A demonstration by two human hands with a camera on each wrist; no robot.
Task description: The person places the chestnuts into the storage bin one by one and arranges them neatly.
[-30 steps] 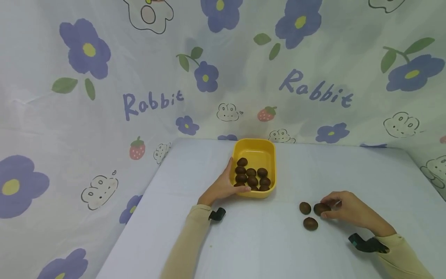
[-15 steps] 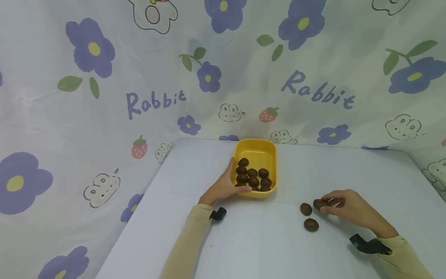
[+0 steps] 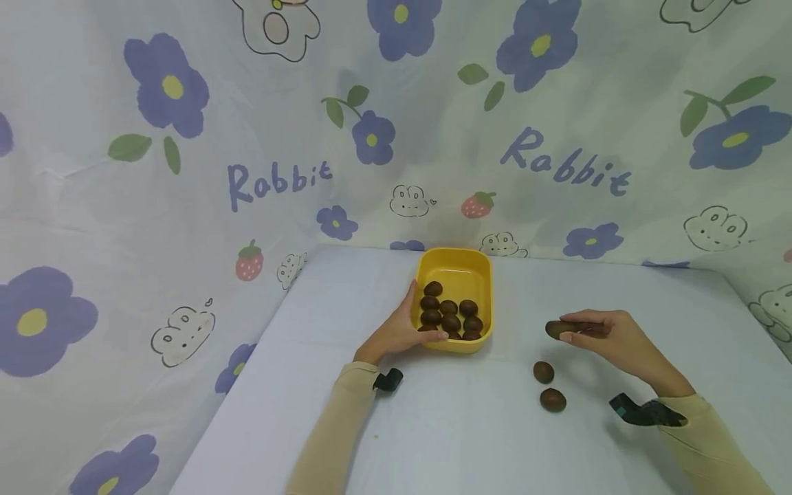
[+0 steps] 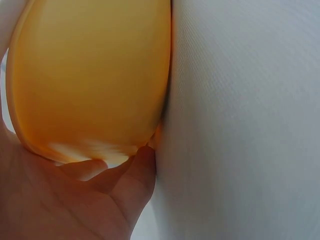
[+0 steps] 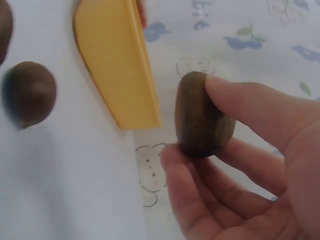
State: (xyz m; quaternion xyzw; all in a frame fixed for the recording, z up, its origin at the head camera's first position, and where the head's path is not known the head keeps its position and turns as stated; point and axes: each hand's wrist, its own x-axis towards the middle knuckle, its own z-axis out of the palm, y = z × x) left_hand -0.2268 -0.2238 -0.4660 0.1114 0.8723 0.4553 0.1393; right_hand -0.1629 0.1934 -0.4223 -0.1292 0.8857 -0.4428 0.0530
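Observation:
A yellow plastic box [image 3: 460, 275] stands toward the back of the table, with several brown chestnuts [image 3: 450, 323] gathered at its left and near end. My left hand [image 3: 396, 333] grips the box's left near corner, thumb over the near rim; in the left wrist view the fingers press the yellow wall [image 4: 95, 75]. To the right, my right hand [image 3: 625, 344] pinches a chestnut [image 5: 197, 115] between thumb and fingers, raised above the table. Two loose chestnuts, one farther back [image 3: 544, 372] and one nearer [image 3: 553, 400], lie on the table below it.
The table [image 3: 458, 426] has a white cover. A cloth with flowers, rabbits and lettering [image 3: 427, 124] hangs behind it and along the left side. Dark wrist-worn devices sit on the left wrist [image 3: 388, 380] and right wrist [image 3: 646, 411].
My right hand has picked up a chestnut from beside the other two and moved it up and slightly back. My left hand stays on the box.

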